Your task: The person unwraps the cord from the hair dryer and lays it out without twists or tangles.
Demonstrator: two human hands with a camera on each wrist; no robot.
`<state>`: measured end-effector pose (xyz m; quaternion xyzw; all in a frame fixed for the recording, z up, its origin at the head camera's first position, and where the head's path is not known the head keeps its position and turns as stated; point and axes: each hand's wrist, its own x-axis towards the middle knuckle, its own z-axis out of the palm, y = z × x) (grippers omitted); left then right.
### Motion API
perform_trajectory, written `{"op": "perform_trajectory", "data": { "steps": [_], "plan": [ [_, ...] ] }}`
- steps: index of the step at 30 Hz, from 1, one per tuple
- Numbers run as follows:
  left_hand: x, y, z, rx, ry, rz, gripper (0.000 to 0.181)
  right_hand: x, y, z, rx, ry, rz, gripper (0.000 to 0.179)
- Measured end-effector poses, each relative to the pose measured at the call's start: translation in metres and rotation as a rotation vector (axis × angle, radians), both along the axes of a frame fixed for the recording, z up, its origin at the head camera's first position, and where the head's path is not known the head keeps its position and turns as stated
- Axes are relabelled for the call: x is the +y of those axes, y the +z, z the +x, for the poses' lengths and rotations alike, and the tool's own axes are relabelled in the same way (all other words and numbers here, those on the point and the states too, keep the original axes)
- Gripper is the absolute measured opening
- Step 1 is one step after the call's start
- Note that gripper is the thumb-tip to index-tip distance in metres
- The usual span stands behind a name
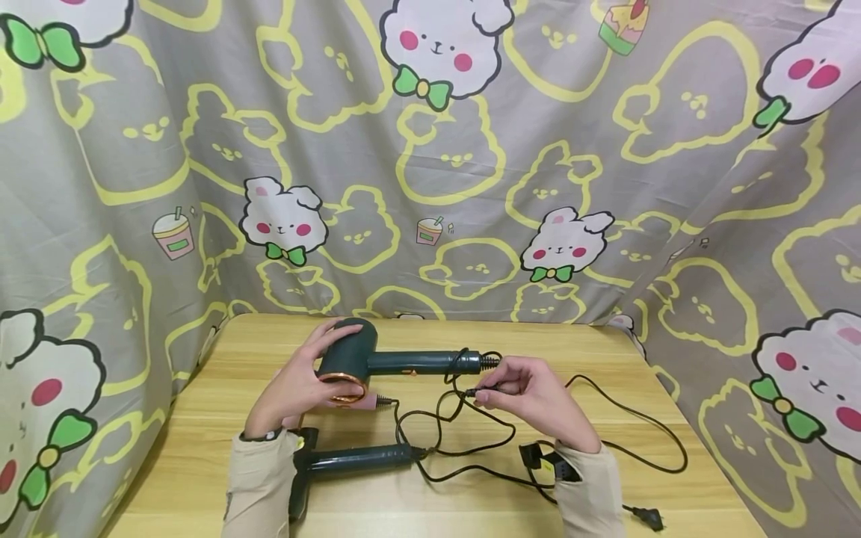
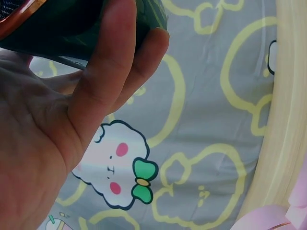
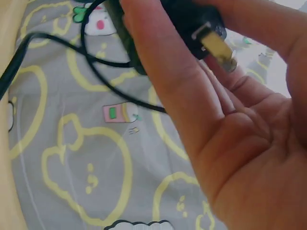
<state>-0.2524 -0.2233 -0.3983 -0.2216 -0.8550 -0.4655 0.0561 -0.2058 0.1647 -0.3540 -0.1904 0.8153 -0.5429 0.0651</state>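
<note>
My left hand (image 1: 291,388) grips the head of a dark green hair dryer (image 1: 410,363) with a copper-coloured rim. Its handle points right, and a black cord leaves the end. In the left wrist view, the fingers curl around the dark green head (image 2: 62,43). Between the thumb and fingers of my right hand (image 1: 538,392) is a black power plug (image 1: 479,391). The right wrist view shows a metal prong on this plug (image 3: 192,28), with the cord looping beside it.
A second dark green hair dryer (image 1: 363,459) lies nearer the front. Partly hidden behind the left hand is a pink one (image 1: 365,403). Black cords (image 1: 471,471) tangle across the wooden table (image 1: 430,508). Another plug (image 1: 649,517) lies at front right. Patterned curtains (image 1: 464,291) surround the table.
</note>
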Motion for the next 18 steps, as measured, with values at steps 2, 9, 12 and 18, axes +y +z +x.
{"op": "perform_trajectory", "data": {
  "steps": [2,9,12,18],
  "plan": [
    [-0.001,0.001,0.001,-0.001,0.001,0.001,0.089,0.001,-0.004,-0.005,-0.033,0.025,0.006,0.021],
    [-0.003,0.003,0.003,0.0,0.0,0.007,0.089,0.003,-0.014,-0.016,-0.146,0.102,0.053,0.023],
    [-0.004,0.003,0.004,-0.001,0.002,0.009,0.089,0.003,-0.019,-0.02,-0.156,0.121,0.073,0.027],
    [-0.004,0.004,0.005,0.014,-0.004,0.003,0.088,0.002,-0.028,-0.027,-0.135,0.135,0.13,0.026]
  ]
}}
